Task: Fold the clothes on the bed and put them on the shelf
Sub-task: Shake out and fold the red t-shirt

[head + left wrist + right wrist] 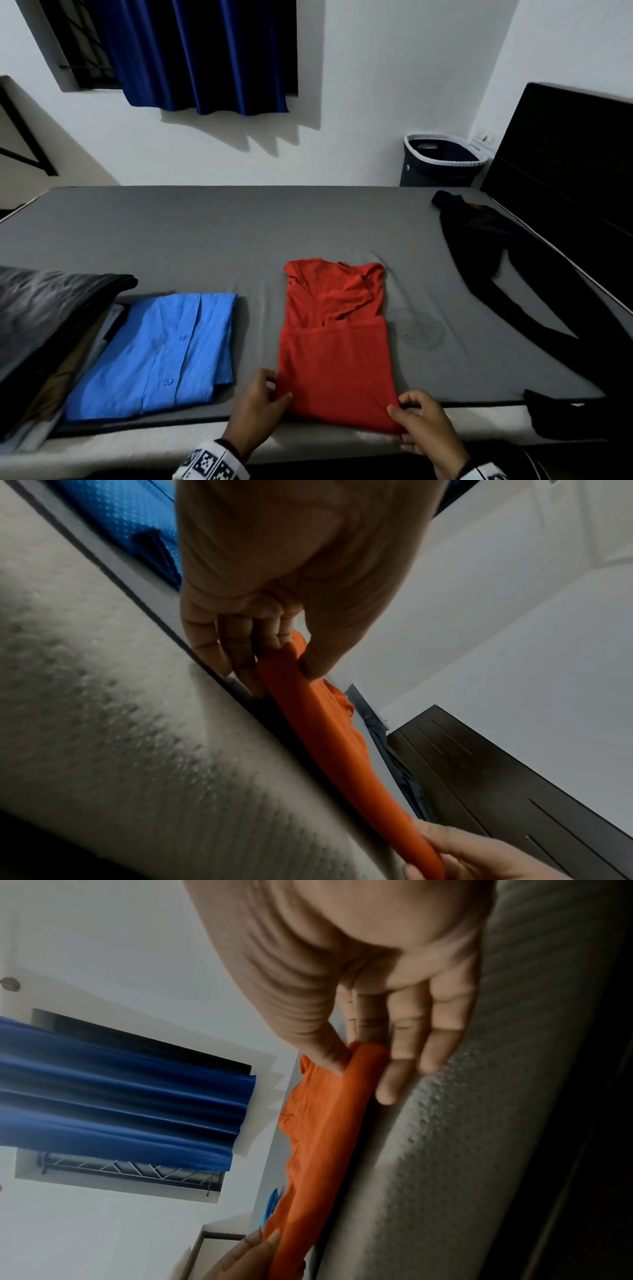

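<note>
- Red shirt [335, 346]: lies flat on the grey bed [239, 233], near the front edge and about mid-width; lower part already doubled up over the body, collar end pointing toward the wall. Judged to be part-way through folding.
- Left hand [260, 401]: pinches the near left corner of the red shirt, thumb on top, fingers [240, 653] tucked beneath the cloth. The grip at the fold line likely serves to lift or turn the bundle evenly.
- Right hand [421, 421]: pinches the near right corner likewise, thumb over, fingers [407, 1042] under, against the mattress edge. Both corners held keeps the layers from slipping apart.
- Position relative to hands: the shirt stretches between the two hands and away from them, toward the wall.
- Blue shirt [164, 353]: folded, just left of the red shirt, not touching it; atop a stack at the bed's left end.
- Dark garment [507, 267]: unfolded, well apart on the right; judged awaiting its turn.
- Shelf: not identifiable in view.
</note>
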Demonstrator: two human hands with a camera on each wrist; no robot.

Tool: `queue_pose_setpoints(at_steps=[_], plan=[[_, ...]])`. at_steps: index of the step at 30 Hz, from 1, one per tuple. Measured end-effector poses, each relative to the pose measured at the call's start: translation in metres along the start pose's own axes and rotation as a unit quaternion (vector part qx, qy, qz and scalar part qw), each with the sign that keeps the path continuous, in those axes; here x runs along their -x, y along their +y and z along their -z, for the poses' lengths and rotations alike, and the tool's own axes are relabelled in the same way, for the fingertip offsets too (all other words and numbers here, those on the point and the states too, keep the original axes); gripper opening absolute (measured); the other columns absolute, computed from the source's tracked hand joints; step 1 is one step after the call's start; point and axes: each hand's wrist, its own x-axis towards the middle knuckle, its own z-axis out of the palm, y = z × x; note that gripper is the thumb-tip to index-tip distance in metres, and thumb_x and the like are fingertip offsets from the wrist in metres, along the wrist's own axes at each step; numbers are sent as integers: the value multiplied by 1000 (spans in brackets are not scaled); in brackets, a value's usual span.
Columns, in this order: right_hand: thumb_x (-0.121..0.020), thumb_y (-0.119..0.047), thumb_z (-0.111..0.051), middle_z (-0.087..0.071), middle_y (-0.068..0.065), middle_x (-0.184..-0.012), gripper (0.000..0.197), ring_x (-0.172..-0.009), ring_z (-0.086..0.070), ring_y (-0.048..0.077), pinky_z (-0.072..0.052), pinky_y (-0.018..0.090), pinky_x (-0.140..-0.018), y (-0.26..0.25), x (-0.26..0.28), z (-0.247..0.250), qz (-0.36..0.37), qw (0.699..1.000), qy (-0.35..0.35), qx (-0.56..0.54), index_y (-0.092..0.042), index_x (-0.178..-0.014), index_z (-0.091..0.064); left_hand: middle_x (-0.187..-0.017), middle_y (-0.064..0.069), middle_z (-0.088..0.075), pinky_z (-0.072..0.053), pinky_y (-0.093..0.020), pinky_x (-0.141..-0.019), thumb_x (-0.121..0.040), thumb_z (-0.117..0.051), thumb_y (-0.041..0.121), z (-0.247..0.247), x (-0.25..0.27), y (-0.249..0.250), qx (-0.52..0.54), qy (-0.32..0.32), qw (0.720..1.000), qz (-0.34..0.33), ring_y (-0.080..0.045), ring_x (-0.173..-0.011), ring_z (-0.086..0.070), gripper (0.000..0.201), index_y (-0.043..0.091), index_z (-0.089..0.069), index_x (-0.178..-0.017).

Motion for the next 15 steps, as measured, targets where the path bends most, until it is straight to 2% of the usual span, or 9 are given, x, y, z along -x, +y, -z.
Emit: queue_pose_setpoints(at_steps=[2,4,6,7,8,10,12,13,15], plan=[[-84,-3,-71,-64,17,-82,22,-59,-63,26,-51,29,-52,2,4,-1,18,1000,-6,-11,-8,-95,-53,-74,-4,-59,-44,-15,-56,-80,-76,2,0,4,3,28,11,999,-28,-4,-56,-54,34,15,-50,-99],[-78,-2,-75,-64,15,-88,28,-69,-62,20,-53,37,-69,4,4,0,70,997,18,38,-14,-94,-55,-78,-4,-54,-47,-16,-57,-79,-76,-1,3,7,3,71,16,997,-41,-1,-58,-55,44,18,-44,-103],[-73,3,-72,-62,10,-95,37,-75,-61,10,-52,29,-73,2,10,2,115,992,15,56,-21,-96,-56,-95,-6,-57,-54,-23,-73,-75,-84,24,9,12,0,72,-18,995,-66,-2,-74,-60,55,25,-43,-111],[-69,4,-70,-60,8,-101,44,-80,-61,6,-52,25,-73,3,12,3,141,988,-5,60,-25,-100,-57,-107,-4,-55,-53,-24,-84,-69,-85,42,13,13,-6,43,-50,994,-83,-3,-88,-61,63,30,-45,-115],[-63,2,-66,-56,5,-109,53,-87,-62,5,-53,24,-75,6,14,5,161,983,-31,78,-32,-104,-59,-117,-1,-50,-47,-20,-93,-63,-84,51,16,14,-12,-2,-84,991,-100,-1,-102,-57,69,36,-46,-118],[-56,-2,-58,-47,-7,-120,73,-98,-60,3,-53,22,-81,12,15,7,195,963,-89,162,-51,-111,-57,-126,5,-40,-36,-8,-97,-61,-77,36,21,16,-20,-86,-141,975,-148,7,-115,-44,71,48,-44,-123],[-62,-3,-62,-39,-16,-121,85,-107,-52,-8,-45,10,-87,20,8,9,237,932,-106,254,-70,-112,-48,-125,6,-42,-33,-4,-94,-66,-66,21,20,14,-24,-136,-147,959,-200,10,-115,-42,61,49,-54,-119],[-65,-2,-65,-39,-19,-120,81,-110,-47,-12,-41,6,-90,21,4,9,254,921,-102,278,-71,-106,-51,-121,6,-45,-34,-3,-91,-68,-63,20,19,12,-25,-158,-125,954,-223,9,-108,-47,56,46,-57,-118],[-68,0,-63,-40,-24,-110,63,-107,-46,-13,-41,11,-94,16,-1,7,283,903,-74,313,-57,-94,-64,-111,10,-47,-37,-5,-83,-70,-64,19,18,7,-26,-188,-87,946,-247,3,-93,-53,51,42,-61,-115]])
